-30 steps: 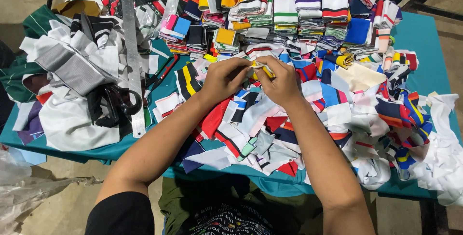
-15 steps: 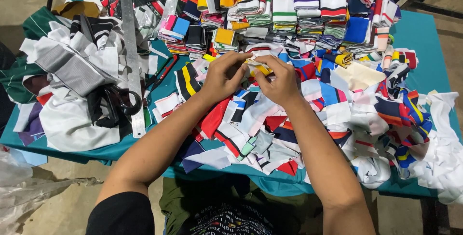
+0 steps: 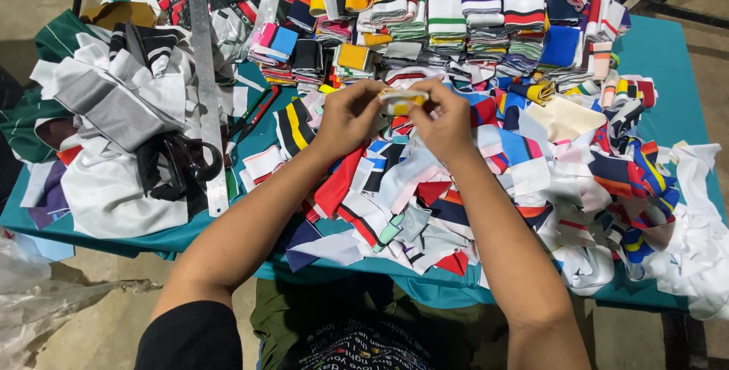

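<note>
Both hands, left and right, pinch 1 small yellow-white cloth strip over the worktop, apparently mid-fold; stacking needs neatly aligned edges.

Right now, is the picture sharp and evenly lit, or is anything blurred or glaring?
Head view: even, soft light, no harsh glare; both hands, left hand and right hand, and the folded strip between them look sharp; the steel ruler shines faintly; the table edges bend slightly from the wide lens.
</note>
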